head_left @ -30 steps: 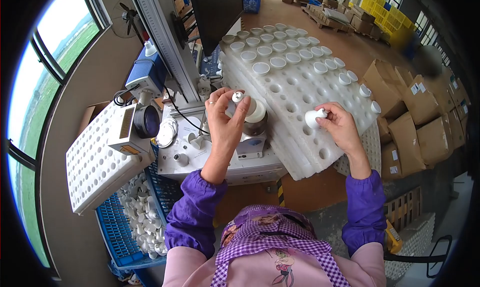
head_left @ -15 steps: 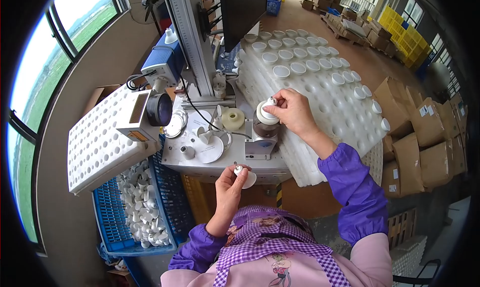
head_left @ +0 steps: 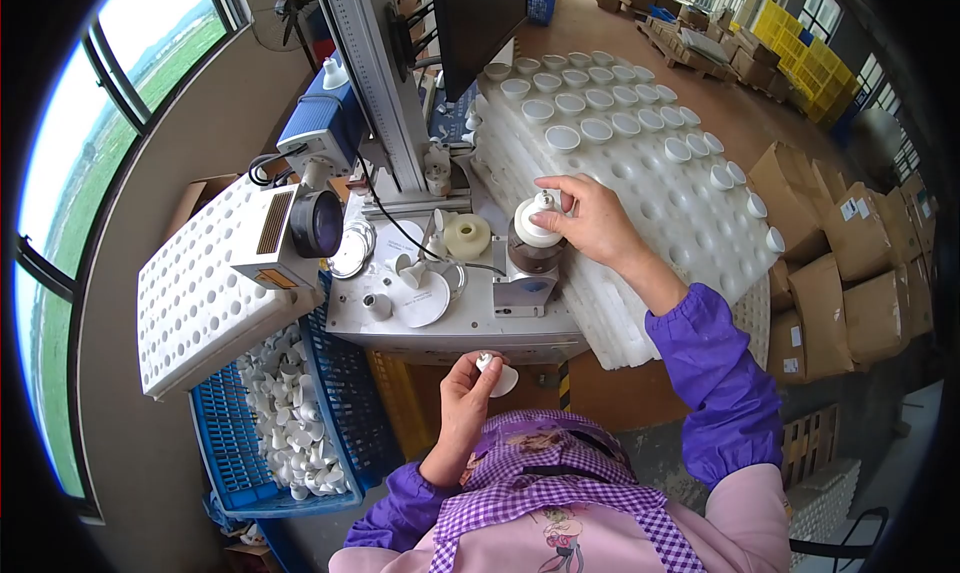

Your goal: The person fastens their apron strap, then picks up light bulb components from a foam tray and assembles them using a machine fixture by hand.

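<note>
My left hand [head_left: 468,398], low in front of the apron, pinches a white cone-shaped lamp housing [head_left: 505,381] with its narrow end up. Another white lamp housing [head_left: 540,231] sits narrow end up on the dark round holder of a small grey fixture [head_left: 524,291] on the bench. Around its top is my right hand [head_left: 590,218], thumb by its side and index finger stretched past the cap, the two apart. Over the bench, to the left, hangs a marking machine head with a dark round lens [head_left: 317,222].
Right of the fixture, a white foam tray [head_left: 650,208] holds rows of white cups. A blue crate [head_left: 350,418] of loose lamp housings stands lower left, under another holed foam tray [head_left: 205,283]. A yellowish ring [head_left: 466,236] and metal discs [head_left: 352,248] lie on the bench.
My right thumb and index finger have spread from their pinch on the lamp housing at the fixture. My left hand still holds its housing, slightly lower and further right in view.
</note>
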A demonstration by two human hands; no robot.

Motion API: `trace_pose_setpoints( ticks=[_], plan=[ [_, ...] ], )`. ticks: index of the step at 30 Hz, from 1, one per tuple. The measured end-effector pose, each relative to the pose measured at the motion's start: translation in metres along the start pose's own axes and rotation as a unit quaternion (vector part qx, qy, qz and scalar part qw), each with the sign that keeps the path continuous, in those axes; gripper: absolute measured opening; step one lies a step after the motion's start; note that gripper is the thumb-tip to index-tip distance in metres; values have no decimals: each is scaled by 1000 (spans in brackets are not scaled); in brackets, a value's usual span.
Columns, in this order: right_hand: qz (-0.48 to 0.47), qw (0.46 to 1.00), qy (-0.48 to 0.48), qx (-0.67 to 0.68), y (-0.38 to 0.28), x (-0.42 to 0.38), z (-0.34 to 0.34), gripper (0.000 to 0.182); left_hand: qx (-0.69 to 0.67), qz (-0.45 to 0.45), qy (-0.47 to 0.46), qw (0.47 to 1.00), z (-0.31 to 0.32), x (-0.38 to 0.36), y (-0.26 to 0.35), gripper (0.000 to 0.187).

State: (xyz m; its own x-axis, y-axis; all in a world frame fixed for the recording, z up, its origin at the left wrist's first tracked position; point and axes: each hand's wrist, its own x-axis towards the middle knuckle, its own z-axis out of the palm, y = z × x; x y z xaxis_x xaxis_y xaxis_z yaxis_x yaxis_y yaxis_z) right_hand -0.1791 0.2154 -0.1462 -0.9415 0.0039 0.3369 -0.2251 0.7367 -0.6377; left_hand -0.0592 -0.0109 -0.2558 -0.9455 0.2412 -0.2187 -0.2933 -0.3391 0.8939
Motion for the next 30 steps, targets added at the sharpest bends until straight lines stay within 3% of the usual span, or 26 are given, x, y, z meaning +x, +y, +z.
trace_pose_setpoints(
  ticks=[3, 19, 23, 26, 30],
  plan=[
    [6, 997, -10, 83, 10, 3, 8, 31, 3, -10, -6, 1000, -1, 0, -2, 17],
    [30, 997, 21, 63, 3, -2, 14, 30, -10, -39, -22, 999, -8, -15, -10, 18],
    [23, 997, -20, 75, 14, -1, 9, 42, 24, -39, -12, 999, -7, -22, -3, 18],
    [22, 999, 19, 47, -2, -17, -21, 46, 34, -55, 14, 998, -15, -28, -7, 17],
    [13, 983, 118, 140, -11, -66, -50, 37, 68, -95, 24, 993, -34, -37, -28, 21]
  ],
)
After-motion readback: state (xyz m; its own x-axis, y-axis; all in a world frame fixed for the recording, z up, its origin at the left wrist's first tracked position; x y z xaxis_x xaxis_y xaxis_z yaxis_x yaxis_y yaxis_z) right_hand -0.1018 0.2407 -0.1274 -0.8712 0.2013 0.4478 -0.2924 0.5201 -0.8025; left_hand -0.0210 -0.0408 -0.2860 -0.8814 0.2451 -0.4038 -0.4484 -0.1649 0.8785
